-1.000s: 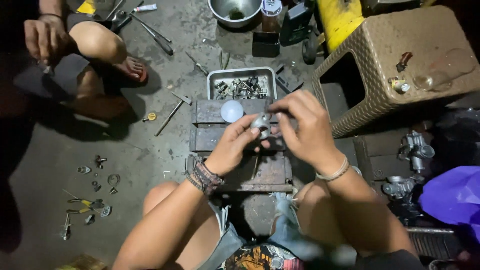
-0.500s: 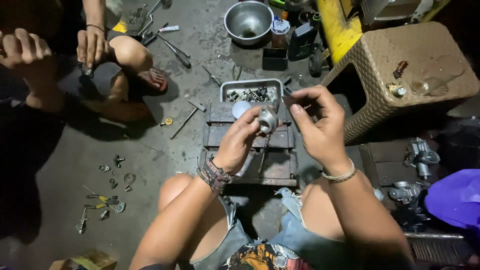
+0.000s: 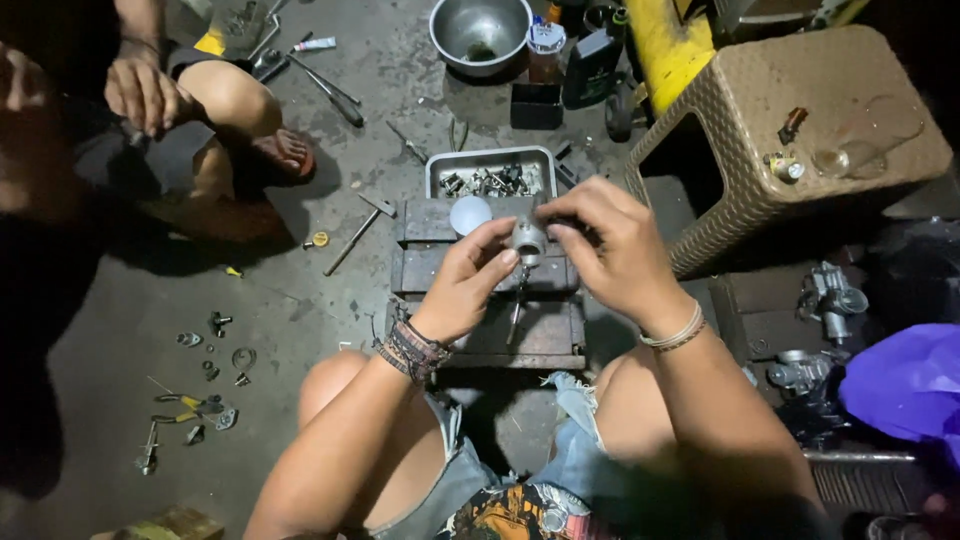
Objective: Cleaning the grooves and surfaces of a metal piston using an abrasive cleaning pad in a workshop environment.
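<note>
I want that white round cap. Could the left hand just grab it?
Probably yes: the white round cap lies uncovered just beyond the left hand, but its fingers already hold the small metal part.

Dull grey cast metal on the small part [image 3: 528, 240], pinched between both hands. Under it, a worn wooden block [image 3: 480, 335], matt and scuffed. Shiny steel bowl [image 3: 480, 32], rough stained concrete floor [image 3: 300, 300], woven brown plastic stool [image 3: 790, 90], glossy purple plastic bag [image 3: 905, 385].

Small metal part [image 3: 528, 240] — between both hands
</note>
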